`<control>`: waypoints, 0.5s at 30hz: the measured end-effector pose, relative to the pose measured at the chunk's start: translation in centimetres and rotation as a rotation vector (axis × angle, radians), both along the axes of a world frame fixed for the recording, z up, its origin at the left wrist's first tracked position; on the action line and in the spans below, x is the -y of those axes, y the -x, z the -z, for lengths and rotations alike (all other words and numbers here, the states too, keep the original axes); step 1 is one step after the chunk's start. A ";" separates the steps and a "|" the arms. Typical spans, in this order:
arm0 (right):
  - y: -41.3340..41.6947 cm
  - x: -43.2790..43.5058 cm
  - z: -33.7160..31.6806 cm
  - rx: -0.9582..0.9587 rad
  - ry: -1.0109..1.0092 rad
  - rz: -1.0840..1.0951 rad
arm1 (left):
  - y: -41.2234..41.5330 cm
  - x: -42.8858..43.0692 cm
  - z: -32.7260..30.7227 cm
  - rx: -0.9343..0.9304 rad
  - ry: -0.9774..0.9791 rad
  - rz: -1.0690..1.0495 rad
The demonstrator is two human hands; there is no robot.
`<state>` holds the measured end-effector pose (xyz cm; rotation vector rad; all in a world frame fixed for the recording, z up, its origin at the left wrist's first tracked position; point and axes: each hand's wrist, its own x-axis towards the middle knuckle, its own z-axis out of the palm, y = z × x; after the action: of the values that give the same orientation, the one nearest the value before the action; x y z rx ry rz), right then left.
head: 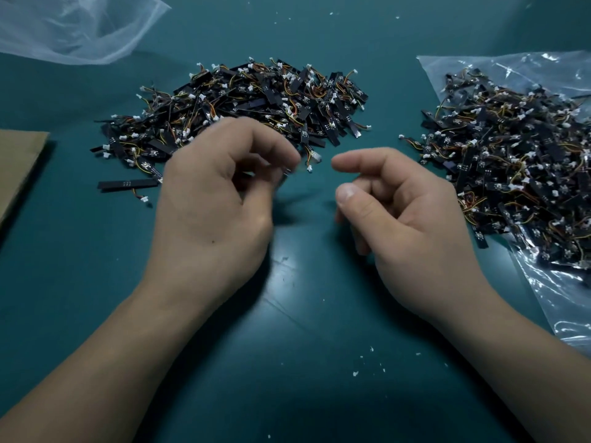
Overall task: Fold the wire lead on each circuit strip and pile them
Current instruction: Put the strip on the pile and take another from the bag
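Observation:
A big heap of black circuit strips with orange and yellow wire leads and white plugs lies on the green table, just beyond my hands. My left hand is motion-blurred at the heap's near edge, fingers curled. Its fingertips pinch a small circuit strip; the wire lead and white plug stick out to the right of them. My right hand hovers beside it, index finger pointing left, the other fingers loosely curled, holding nothing. A second heap of strips lies on a clear plastic bag at the right.
A single strip lies apart at the left of my left hand. A crumpled clear bag sits at the far left, and a brown cardboard piece at the left edge. White crumbs dot the table.

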<state>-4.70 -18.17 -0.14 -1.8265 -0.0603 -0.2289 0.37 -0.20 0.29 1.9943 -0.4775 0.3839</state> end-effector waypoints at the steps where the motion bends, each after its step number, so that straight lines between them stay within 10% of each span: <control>1: 0.0 0.0 0.0 -0.005 0.003 -0.004 | 0.1 0.2 0.0 -0.084 0.101 0.091; 8: -0.1 0.0 0.2 0.026 0.110 -0.030 | 0.5 0.6 0.0 -0.289 0.350 0.297; 15: 0.1 0.2 -0.3 0.054 -0.009 -0.016 | 0.7 0.5 -0.1 -0.293 0.140 0.301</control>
<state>-4.85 -18.37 0.18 -1.8099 -0.1110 -0.2665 -0.35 -0.74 0.39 1.7709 -0.5381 -0.0607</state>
